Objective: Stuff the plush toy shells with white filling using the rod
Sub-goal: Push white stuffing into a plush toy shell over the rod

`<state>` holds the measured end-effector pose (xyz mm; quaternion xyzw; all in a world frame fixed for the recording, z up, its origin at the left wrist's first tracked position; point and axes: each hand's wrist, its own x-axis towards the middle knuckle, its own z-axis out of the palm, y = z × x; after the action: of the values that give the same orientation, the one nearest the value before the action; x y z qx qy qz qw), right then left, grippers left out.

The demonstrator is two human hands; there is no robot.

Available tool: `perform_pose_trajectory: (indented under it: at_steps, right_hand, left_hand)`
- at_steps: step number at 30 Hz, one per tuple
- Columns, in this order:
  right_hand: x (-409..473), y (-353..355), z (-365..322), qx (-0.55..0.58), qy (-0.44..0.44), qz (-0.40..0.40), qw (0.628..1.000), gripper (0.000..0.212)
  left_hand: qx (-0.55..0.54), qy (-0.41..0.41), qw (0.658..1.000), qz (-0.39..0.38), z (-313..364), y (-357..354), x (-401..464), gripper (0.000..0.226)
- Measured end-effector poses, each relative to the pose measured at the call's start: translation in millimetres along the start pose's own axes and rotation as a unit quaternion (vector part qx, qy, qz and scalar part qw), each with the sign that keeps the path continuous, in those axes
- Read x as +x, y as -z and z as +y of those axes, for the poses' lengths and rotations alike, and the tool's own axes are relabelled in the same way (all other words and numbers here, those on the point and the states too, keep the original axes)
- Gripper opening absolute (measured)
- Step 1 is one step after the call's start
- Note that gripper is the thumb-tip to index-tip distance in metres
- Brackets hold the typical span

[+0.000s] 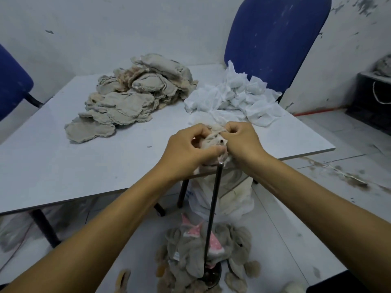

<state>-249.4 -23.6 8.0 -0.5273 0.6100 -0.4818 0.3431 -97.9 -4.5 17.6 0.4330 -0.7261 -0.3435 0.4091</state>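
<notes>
Both hands work a beige plush toy shell (213, 140) down over the top of the upright black rod (213, 212), just over the near edge of the surface (42, 157). The left hand (186, 153) pinches the fabric with curled fingers and thumb; the right hand (241, 142) grips the other side, fingers closed on it. Doing this well likely means keeping the opening centred on the rod tip and feeding the fabric evenly, so the rod does not poke through a seam. White filling (234, 96) lies within reach on the surface, beside a heap of flat shells (131, 96). Finished plush toys (196, 254) crowd the rod's base (213, 275) on the floor and could snag it. A blue chair (275, 39) stands behind.
</notes>
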Motion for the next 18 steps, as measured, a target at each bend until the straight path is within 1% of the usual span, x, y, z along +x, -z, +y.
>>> perform_pose_trajectory:
  at_steps: [1, 2, 3, 4, 5, 6, 7, 8, 9, 10, 12, 13, 15, 17, 18]
  right_hand:
    - [0, 0, -2, 0.045, -0.028, -0.034, 0.998, 0.029]
    - [0, 1, -3, 0.113, -0.06, -0.084, 0.988, 0.023]
    - [-3, 4, -6, 0.187, -0.092, -0.149, 0.967, 0.015]
    - [-7, 8, -7, 0.247, -0.113, -0.211, 0.939, 0.007]
    - [-10, 11, -6, 0.265, -0.107, -0.26, 0.922, 0.008]
    - [-13, 12, -4, 0.236, -0.078, -0.295, 0.923, 0.014]
    - [-16, 11, -1, 0.167, -0.028, -0.297, 0.94, 0.013]
    - [-19, 10, 0, 0.095, 0.019, -0.268, 0.959, 0.01]
    - [-20, 8, 2, 0.045, 0.053, -0.229, 0.971, 0.013]
    - [-21, 7, 1, 0.026, 0.066, -0.197, 0.978, 0.017]
    - [-23, 3, 2, 0.019, 0.075, -0.15, 0.986, 0.025]
    - [-22, -1, 3, 0.015, 0.08, -0.124, 0.989, 0.03]
    - [-22, -8, 2, 0.007, 0.081, -0.065, 0.995, 0.032]
    - [-18, -14, 3, 0.009, 0.071, -0.008, 0.997, 0.032]
    - [-15, -15, 3, 0.007, 0.067, 0.018, 0.998, 0.032]
  left_hand:
    - [-0.035, 0.022, 0.999, 0.008, -3, 4, 3, 0.021]
    - [-0.066, 0.036, 0.997, 0.019, -6, 8, 6, 0.016]
    - [-0.104, 0.051, 0.993, 0.032, -10, 12, 9, 0.014]
    - [-0.135, 0.066, 0.987, 0.047, -14, 16, 11, 0.018]
    - [-0.154, 0.081, 0.983, 0.062, -19, 20, 13, 0.023]
    - [-0.154, 0.092, 0.981, 0.075, -23, 22, 13, 0.025]
    - [-0.144, 0.101, 0.981, 0.08, -26, 22, 13, 0.025]
    - [-0.131, 0.105, 0.982, 0.083, -27, 20, 13, 0.023]
    - [-0.126, 0.105, 0.982, 0.088, -28, 16, 13, 0.021]
    - [-0.124, 0.103, 0.983, 0.093, -26, 12, 12, 0.017]
    - [-0.122, 0.092, 0.983, 0.1, -24, 7, 11, 0.012]
    - [-0.127, 0.085, 0.983, 0.101, -23, 6, 11, 0.014]
    - [-0.184, 0.087, 0.975, 0.085, -22, 8, 10, 0.016]
    - [-0.249, 0.091, 0.963, 0.056, -19, 8, 7, 0.006]
    - [-0.235, 0.078, 0.967, 0.049, -20, 8, 5, 0.005]
